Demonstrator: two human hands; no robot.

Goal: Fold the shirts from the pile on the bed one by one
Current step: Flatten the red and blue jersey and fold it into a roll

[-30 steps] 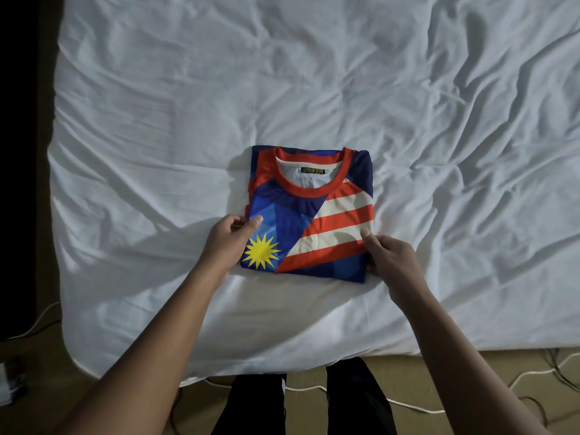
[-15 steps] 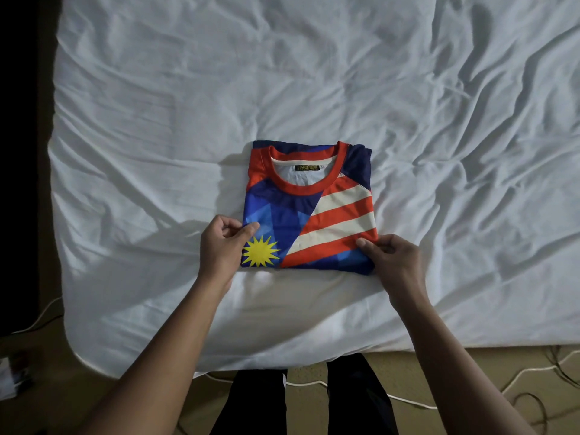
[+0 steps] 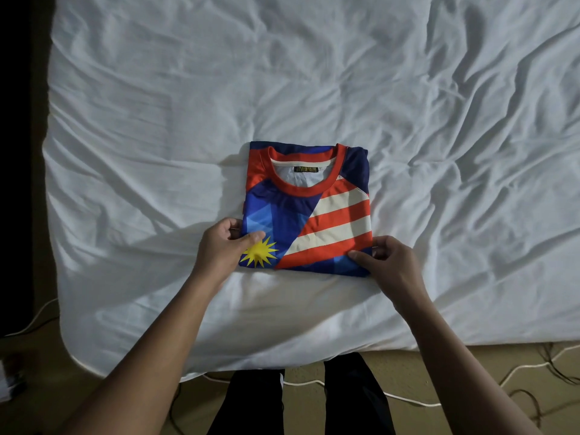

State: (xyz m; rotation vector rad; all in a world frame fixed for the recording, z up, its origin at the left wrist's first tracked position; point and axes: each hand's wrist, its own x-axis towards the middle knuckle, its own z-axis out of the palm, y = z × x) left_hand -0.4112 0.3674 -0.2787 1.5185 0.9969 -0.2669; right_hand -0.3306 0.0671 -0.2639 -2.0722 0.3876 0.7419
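**Folded shirt held at both near corners**

Left hand (image 3: pixel 224 246) pinched the shirt (image 3: pixel 309 211) at its near-left corner, thumb on top by the yellow star (image 3: pixel 260 255), fingers curled at the edge. The shirt lay folded flat mid-bed (image 3: pixel 157 120), toward the bed's near edge, collar on the far side. Right hand (image 3: pixel 389 262) pinched the near-right corner, thumb on top. A white cable (image 3: pixel 408 400) ran along the floor below the bed's near edge.

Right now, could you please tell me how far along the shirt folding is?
Done: the flag-pattern shirt lies folded into a neat rectangle, collar up, on the white sheet. In hand: the left hand and right hand each pinch a near corner, perhaps to lift it. Left: setting it aside; no pile shows here, so I cannot tell how many shirts remain.
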